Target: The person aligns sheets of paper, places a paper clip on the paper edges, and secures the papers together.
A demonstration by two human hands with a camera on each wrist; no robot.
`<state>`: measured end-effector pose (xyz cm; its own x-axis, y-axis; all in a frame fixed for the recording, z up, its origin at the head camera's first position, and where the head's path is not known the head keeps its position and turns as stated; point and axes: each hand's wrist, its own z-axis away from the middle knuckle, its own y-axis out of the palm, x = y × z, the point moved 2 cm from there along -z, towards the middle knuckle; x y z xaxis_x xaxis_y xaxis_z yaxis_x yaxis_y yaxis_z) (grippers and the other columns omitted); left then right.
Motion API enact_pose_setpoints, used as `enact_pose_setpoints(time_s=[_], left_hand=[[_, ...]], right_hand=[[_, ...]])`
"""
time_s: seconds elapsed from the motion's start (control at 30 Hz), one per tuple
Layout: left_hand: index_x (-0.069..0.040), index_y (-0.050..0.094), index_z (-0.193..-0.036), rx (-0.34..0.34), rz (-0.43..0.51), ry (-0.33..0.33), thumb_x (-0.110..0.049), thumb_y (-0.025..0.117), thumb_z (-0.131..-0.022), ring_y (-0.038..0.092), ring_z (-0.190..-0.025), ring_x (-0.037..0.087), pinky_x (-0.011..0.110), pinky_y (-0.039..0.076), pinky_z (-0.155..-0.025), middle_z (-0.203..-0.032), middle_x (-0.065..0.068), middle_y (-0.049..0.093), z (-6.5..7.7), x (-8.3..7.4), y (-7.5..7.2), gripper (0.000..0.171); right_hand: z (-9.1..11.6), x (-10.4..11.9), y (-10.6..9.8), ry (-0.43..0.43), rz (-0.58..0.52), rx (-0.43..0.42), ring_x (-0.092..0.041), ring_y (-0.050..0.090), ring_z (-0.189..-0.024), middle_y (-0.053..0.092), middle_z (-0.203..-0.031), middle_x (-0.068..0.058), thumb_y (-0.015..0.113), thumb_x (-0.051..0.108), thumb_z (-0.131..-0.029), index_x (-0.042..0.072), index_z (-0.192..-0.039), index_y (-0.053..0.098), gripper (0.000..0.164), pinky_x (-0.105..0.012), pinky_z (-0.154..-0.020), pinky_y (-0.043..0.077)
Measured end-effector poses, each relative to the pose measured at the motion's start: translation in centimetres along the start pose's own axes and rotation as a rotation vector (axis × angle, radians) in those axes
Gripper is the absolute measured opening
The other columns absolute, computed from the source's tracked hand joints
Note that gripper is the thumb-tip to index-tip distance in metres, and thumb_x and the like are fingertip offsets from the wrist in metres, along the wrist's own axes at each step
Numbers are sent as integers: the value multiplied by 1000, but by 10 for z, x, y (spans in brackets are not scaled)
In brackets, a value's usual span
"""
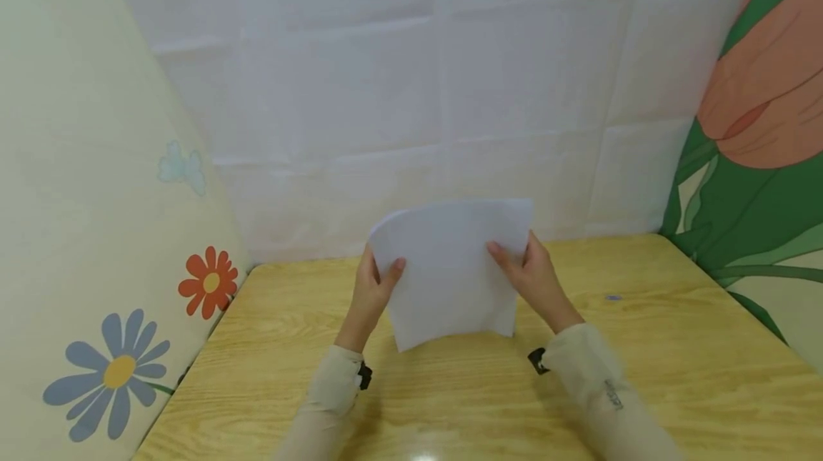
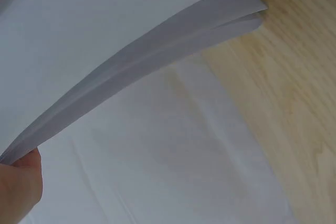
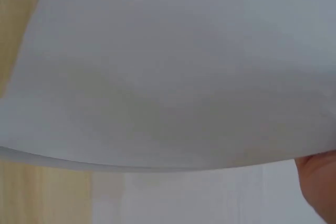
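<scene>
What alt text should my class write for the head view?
A person's left hand and right hand hold white paper by its sides over a wood-grain table. Behind is a creased white backdrop, with flower pictures on either side.

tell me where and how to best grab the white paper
I'd pinch the paper by its left and right edges, coming from both sides, as the left hand and right hand do: it seems flimsy, bowing, with layers gaping in the left wrist view.

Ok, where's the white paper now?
The white paper is below and slightly right of the head view's centre, held between the left hand and the right hand, over the wooden table.
</scene>
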<state>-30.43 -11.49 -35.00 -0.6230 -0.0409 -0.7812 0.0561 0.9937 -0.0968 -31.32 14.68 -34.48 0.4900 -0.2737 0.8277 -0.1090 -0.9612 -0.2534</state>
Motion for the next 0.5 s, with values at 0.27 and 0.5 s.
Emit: enact_pose_setpoints(time_s=[0.27,0.5], left_hand=[[5,44,-121,-47,42,124,-10,46,-101,58,-89,14,28,51,-71,-107,3,57,-12,-17,1,26],[9,47,-114,-129,47,173,-7,42,-102,56,-87,14,26,49,-72,-103,1,56,-12,-21,6,20]], right_hand=[[-9,14,-3,-53,-120,-26,-15,62,-85,61,-100,-8,58,22,-97,0,-116,52,30,-28,-68,53],[-7,16,5,-37,-200,-116,-11,63,-77,66,-87,6,59,18,-96,-6,-104,60,26,-26,-64,52]])
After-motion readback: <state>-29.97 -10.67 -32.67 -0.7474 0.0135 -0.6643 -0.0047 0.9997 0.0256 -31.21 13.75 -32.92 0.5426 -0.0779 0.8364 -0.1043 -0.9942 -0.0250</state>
